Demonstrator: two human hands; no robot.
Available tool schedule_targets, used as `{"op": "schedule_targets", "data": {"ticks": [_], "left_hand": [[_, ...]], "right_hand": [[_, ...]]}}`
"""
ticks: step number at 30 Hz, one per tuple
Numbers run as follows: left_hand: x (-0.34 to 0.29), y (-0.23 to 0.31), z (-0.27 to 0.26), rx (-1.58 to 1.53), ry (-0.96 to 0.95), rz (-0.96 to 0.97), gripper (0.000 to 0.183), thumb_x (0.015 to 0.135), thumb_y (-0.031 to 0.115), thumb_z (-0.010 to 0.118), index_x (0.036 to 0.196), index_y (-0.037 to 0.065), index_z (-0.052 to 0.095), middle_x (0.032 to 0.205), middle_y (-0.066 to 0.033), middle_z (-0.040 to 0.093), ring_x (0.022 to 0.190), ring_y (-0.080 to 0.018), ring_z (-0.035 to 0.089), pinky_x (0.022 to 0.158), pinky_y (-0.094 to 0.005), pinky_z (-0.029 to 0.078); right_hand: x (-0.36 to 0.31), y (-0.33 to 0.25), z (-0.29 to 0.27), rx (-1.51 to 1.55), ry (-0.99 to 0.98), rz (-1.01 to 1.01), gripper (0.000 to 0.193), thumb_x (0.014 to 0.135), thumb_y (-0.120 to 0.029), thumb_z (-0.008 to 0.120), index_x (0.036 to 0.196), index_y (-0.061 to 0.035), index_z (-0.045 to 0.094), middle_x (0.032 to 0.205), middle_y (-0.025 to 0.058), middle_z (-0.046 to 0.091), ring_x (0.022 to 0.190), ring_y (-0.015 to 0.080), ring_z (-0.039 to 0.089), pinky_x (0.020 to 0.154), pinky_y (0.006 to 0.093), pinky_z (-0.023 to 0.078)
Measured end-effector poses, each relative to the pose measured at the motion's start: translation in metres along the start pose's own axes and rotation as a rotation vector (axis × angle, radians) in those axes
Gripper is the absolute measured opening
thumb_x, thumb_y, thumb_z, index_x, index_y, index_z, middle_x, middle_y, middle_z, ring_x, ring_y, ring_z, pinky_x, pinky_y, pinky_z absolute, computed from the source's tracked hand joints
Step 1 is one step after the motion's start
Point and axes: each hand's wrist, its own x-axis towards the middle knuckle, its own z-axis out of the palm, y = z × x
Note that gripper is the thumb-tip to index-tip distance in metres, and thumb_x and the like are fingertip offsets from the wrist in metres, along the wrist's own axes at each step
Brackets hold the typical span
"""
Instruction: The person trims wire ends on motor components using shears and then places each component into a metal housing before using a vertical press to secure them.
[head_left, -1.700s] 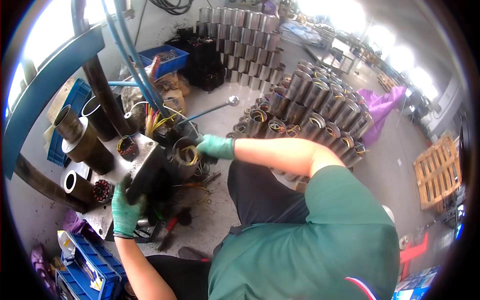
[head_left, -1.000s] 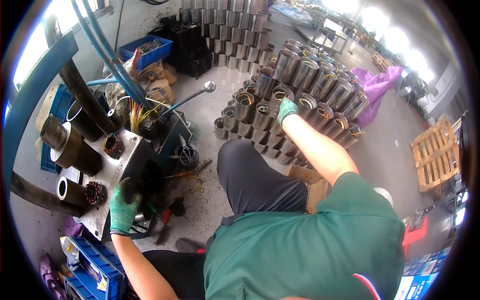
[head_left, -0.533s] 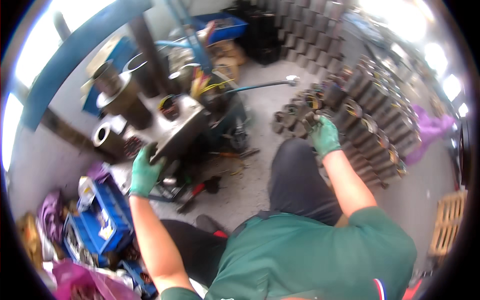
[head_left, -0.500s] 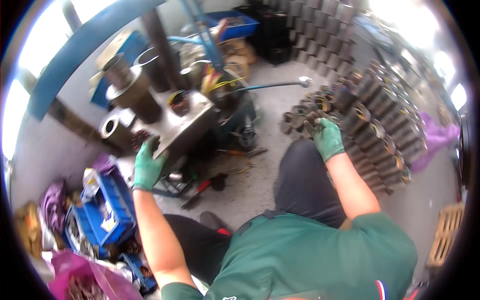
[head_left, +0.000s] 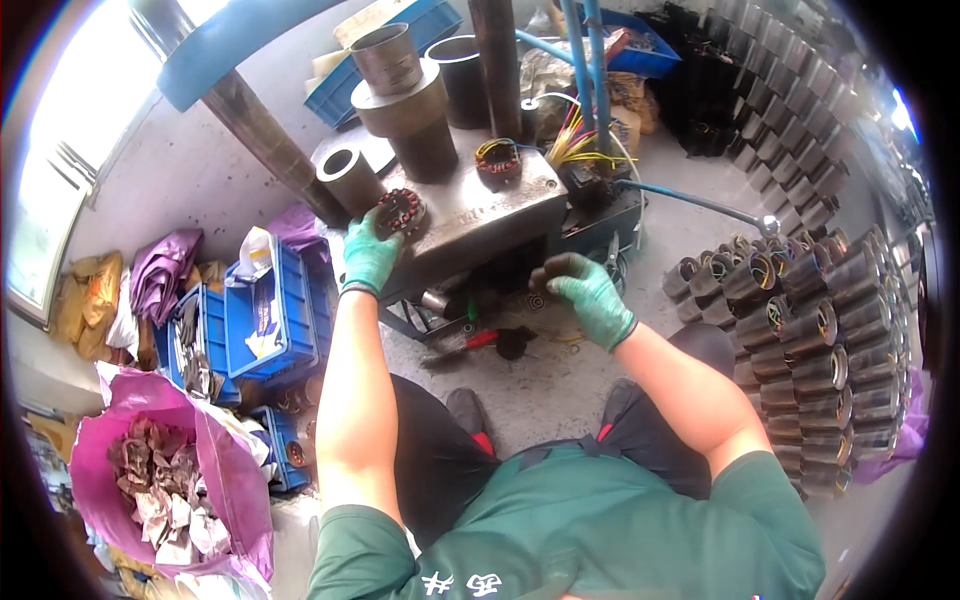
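A grey steel press table (head_left: 470, 215) fills the far centre, with rows of dark cylindrical motor stators (head_left: 820, 330) stacked at right. The left hand (head_left: 370, 255) rests curled on a round copper-wound stator (head_left: 400, 210) at the table's near-left edge, its axis upright. The right hand (head_left: 590, 295), lower and right, grips a dark cylindrical part (head_left: 555, 275), axis roughly sideways.

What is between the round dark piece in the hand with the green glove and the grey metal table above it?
Nothing visible. The right hand holds the dark round piece just below the front edge of the metal table, with open air between them. The left hand rests farther left by a copper-wound ring, out of the way.
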Motion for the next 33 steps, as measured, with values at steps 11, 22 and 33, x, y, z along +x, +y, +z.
{"op": "schedule_targets", "data": {"ticks": [11,22,33], "left_hand": [[-0.019,0.043,0.024,-0.337,-0.253,0.084,0.038,0.083,0.006,0.082,0.119,0.003,0.07,0.128,-0.0166,0.065,0.116,-0.0322,0.064,0.105,-0.0371,0.052],[-0.077,0.111,0.031,-1.822,-0.791,-0.54,0.062,0.096,0.04,0.056,0.145,0.003,0.056,0.134,-0.0148,0.068,0.115,-0.0347,0.068,0.107,-0.0541,0.051],[-0.089,0.137,0.027,-1.155,-0.83,-0.182,0.034,0.108,0.034,0.052,0.119,0.004,0.065,0.102,-0.0016,0.068,0.088,-0.011,0.064,0.083,-0.0294,0.055]], "right_hand": [[0.001,0.017,0.003,-0.198,0.044,0.19,0.034,0.097,-0.001,0.064,0.13,0.0041,0.06,0.12,0.0123,0.069,0.092,0.0181,0.071,0.075,0.0306,0.061],[0.019,0.011,-0.002,0.274,-0.133,-0.146,0.064,0.109,-0.048,0.054,0.15,0.0,0.046,0.132,0.0121,0.065,0.124,0.0235,0.061,0.106,0.0428,0.052],[0.018,0.002,-0.003,0.505,-0.199,0.416,0.056,0.105,-0.05,0.059,0.137,-0.0045,0.061,0.128,0.0118,0.071,0.113,0.0281,0.071,0.104,0.0503,0.055]]}}
